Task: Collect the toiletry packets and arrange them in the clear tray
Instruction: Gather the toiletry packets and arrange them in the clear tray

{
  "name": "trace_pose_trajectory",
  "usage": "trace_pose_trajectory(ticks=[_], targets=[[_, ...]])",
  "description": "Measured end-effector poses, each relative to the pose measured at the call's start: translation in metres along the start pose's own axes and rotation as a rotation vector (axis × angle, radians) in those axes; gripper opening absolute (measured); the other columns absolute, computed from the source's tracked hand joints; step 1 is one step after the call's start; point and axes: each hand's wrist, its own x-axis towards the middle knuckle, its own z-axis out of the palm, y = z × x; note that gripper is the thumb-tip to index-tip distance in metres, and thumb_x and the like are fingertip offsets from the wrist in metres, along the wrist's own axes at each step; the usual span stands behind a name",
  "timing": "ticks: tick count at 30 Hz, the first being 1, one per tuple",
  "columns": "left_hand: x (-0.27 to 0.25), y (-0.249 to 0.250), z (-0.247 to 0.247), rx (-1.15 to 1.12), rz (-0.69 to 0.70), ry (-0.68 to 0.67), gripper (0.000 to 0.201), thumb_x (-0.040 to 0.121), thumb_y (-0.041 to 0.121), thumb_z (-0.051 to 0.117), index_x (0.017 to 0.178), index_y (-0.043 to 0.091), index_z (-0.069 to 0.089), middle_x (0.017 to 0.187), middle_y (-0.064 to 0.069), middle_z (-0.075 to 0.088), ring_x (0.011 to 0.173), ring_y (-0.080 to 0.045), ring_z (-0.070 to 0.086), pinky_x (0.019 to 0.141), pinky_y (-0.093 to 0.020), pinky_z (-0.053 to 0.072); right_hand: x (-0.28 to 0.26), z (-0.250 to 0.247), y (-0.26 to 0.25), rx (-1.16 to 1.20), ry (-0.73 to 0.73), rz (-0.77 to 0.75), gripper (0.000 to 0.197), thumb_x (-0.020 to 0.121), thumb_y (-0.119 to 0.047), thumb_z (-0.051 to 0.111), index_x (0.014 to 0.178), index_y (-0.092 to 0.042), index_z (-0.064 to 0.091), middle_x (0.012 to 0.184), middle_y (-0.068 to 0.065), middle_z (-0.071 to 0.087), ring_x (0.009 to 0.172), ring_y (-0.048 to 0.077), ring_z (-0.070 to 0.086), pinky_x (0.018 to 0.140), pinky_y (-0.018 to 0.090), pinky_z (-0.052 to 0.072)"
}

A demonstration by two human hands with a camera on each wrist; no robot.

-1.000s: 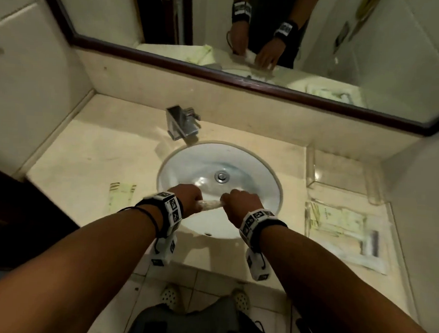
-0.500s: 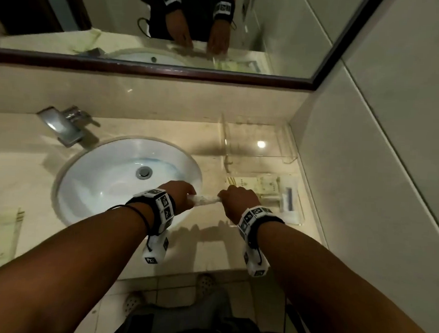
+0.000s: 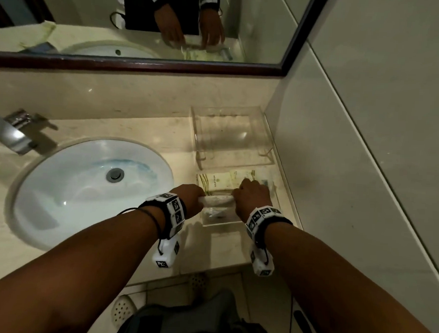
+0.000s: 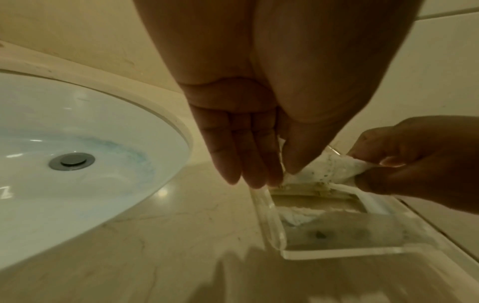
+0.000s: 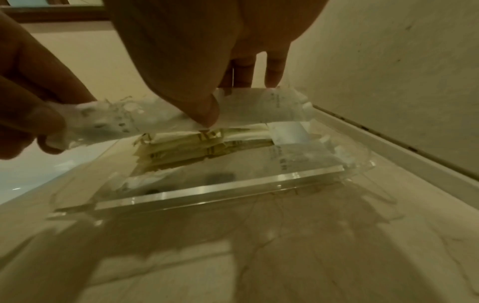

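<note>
Above clear tray, packet between both hands.

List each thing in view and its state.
Left hand: pinches white packet's left end.
Right hand: pinches its right end.
White packet: held just above clear tray.
Clear tray: on counter, holds packets.
Sink: no water running.

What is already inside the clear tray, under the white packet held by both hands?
In the clear tray lie yellow-green packets and a clear wrapper. The white packet and both hands cover the rest.
</note>
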Motion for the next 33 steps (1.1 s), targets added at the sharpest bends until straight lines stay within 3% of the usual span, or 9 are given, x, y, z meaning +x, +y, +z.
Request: trace_pose_trajectory(ticks=[6,9,14,19,25,33], targets=[[0.011,0.007,0.012,-0.033,0.024,0.004,0.050,0.092,0.029,0.057,0.140,0.026,0.046,0.137,-0.001,0.054,0.123,-0.021,0.054,0.101,-0.032,0.043,0.000,0.015,0.016,-0.032,-0.060,0.046,0.040,0.091,-0.019,0.052,0.127,-0.032,0.063,0.125,0.008,0.054,0.119,0.031,0.050,0.105,0.051,0.035],[0.013,0.010,0.014,-0.019,0.044,0.010,0.044,0.093,0.028,0.056,0.136,0.026,0.051,0.134,-0.001,0.053,0.120,-0.021,0.054,0.100,-0.030,0.043,0.001,0.024,0.019,-0.021,-0.057,0.053,0.044,0.092,-0.018,0.048,0.131,-0.036,0.060,0.126,0.008,0.054,0.119,0.032,0.049,0.106,0.054,0.033],[0.015,0.017,0.015,0.035,0.051,0.007,0.036,0.091,0.036,0.057,0.127,0.030,0.060,0.129,-0.001,0.050,0.113,-0.022,0.058,0.095,-0.034,0.050,0.006,0.029,0.015,0.053,-0.027,0.105,0.039,0.092,-0.022,0.051,0.130,-0.030,0.057,0.131,0.008,0.052,0.122,0.031,0.048,0.105,0.056,0.033],[0.019,0.024,0.016,0.107,0.098,0.027,0.038,0.091,0.040,0.057,0.128,0.031,0.057,0.131,-0.002,0.047,0.120,-0.026,0.051,0.098,-0.040,0.047,0.004,0.031,0.020,0.199,-0.026,0.247,0.045,0.089,-0.029,0.059,0.133,-0.028,0.047,0.136,0.007,0.044,0.127,0.032,0.043,0.103,0.060,0.035],[0.023,0.033,0.020,0.173,0.128,-0.022,0.043,0.088,0.044,0.059,0.129,0.031,0.058,0.137,-0.002,0.045,0.125,-0.027,0.046,0.101,-0.041,0.045,-0.005,0.044,0.024,0.310,-0.021,0.200,0.041,0.090,-0.028,0.056,0.130,-0.019,0.054,0.137,0.009,0.041,0.122,0.032,0.044,0.095,0.049,0.048],[0.019,0.028,0.018,0.144,0.120,-0.054,0.044,0.088,0.045,0.060,0.129,0.029,0.058,0.136,-0.002,0.047,0.122,-0.026,0.052,0.101,-0.038,0.045,-0.008,0.029,0.026,0.316,0.047,0.114,0.048,0.086,-0.033,0.061,0.133,-0.023,0.054,0.139,0.007,0.044,0.125,0.030,0.045,0.096,0.045,0.048]])
